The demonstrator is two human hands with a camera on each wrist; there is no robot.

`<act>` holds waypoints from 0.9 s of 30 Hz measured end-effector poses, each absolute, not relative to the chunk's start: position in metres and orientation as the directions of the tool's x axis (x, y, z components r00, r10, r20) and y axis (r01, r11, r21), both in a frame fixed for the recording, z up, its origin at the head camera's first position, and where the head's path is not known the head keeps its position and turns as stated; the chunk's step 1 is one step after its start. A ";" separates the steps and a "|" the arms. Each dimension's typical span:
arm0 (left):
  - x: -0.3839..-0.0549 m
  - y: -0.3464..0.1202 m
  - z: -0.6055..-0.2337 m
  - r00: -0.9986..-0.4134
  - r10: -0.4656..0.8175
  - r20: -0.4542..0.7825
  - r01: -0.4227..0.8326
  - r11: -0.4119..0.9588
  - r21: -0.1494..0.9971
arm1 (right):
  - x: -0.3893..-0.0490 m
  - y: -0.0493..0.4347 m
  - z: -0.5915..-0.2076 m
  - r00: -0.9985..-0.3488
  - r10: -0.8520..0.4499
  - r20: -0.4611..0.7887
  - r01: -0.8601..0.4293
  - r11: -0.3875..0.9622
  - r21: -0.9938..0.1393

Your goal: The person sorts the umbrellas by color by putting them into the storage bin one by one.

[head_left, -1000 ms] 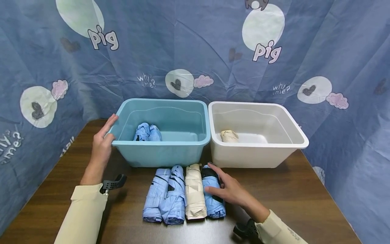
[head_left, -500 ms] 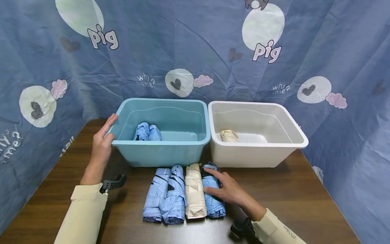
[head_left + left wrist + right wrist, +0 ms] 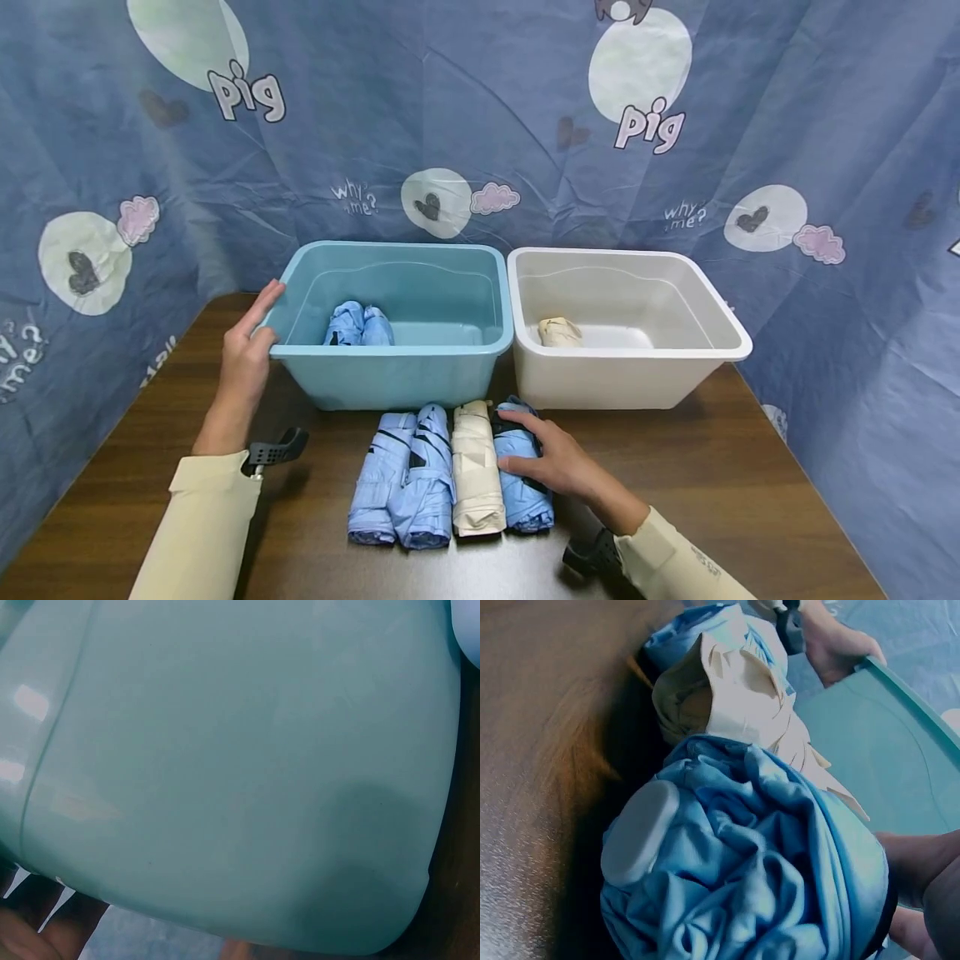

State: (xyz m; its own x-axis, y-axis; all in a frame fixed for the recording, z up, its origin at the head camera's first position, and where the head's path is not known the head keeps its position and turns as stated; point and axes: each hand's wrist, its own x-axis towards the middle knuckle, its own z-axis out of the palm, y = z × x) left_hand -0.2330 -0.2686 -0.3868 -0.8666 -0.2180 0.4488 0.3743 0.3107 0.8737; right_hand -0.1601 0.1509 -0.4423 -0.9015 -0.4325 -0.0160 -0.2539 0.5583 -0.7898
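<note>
- While the left hand (image 3: pixel 246 358) is touching the teal bin (image 3: pixel 390 380) at nine o'clock, parted fingers are probably steadying it
- Right hand (image 3: pixel 561 460) is spanning the blue bundle (image 3: pixel 527 507) at three o'clock of the cream bundle (image 3: pixel 478 479), thumb and forefinger spread, likely for even contact

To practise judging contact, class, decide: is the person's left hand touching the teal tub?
Touching: the head view shows the left hand against the left side of the teal tub, thumb and fingers at its rim.
</note>
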 end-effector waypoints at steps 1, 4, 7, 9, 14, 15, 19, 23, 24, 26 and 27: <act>-0.233 -0.269 -0.387 -0.870 -0.216 0.442 0.368 0.311 0.876 | -0.160 0.151 -0.443 -0.901 -0.434 -0.017 -0.247 0.546 -0.801; -0.234 -0.269 -0.386 -0.874 -0.211 0.438 0.365 0.310 0.878 | -0.161 0.154 -0.444 -0.906 -0.423 -0.024 -0.222 0.522 -0.824; -0.234 -0.269 -0.385 -0.870 -0.210 0.446 0.372 0.314 0.874 | -0.160 0.156 -0.445 -0.912 -0.408 -0.031 -0.195 0.499 -0.844; -0.233 -0.269 -0.385 -0.869 -0.213 0.447 0.370 0.320 0.872 | -0.158 0.158 -0.445 -0.912 -0.409 -0.031 -0.190 0.487 -0.852; -0.231 -0.270 -0.387 -0.868 -0.213 0.448 0.369 0.326 0.870 | -0.152 0.162 -0.445 -0.899 -0.438 -0.014 -0.198 0.433 -0.879; -0.231 -0.270 -0.388 -0.867 -0.211 0.451 0.373 0.326 0.869 | -0.151 0.163 -0.445 -0.897 -0.442 -0.007 -0.200 0.419 -0.886; -0.230 -0.270 -0.387 -0.864 -0.210 0.457 0.381 0.322 0.867 | -0.148 0.165 -0.442 -0.894 -0.448 0.005 -0.190 0.368 -0.910; -0.229 -0.269 -0.387 -0.870 -0.211 0.445 0.367 0.325 0.872 | -0.144 0.166 -0.438 -0.893 -0.450 0.005 -0.176 0.338 -0.924; -0.229 -0.269 -0.387 -0.870 -0.211 0.446 0.368 0.325 0.871 | -0.144 0.167 -0.437 -0.895 -0.446 0.004 -0.170 0.334 -0.927; -0.228 -0.268 -0.386 -0.867 -0.211 0.452 0.374 0.326 0.868 | -0.142 0.167 -0.436 -0.898 -0.440 0.007 -0.165 0.324 -0.932; -0.228 -0.267 -0.386 -0.865 -0.210 0.456 0.378 0.324 0.867 | -0.142 0.167 -0.434 -0.901 -0.435 0.009 -0.165 0.324 -0.932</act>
State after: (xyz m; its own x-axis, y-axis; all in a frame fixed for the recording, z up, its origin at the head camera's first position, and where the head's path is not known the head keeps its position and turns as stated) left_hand -0.2285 -0.2674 -0.3860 -0.8650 -0.2101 0.4557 0.3782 0.3239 0.8672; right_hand -0.1415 0.1674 -0.4341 -0.9005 -0.4347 0.0089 -0.1655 0.3236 -0.9316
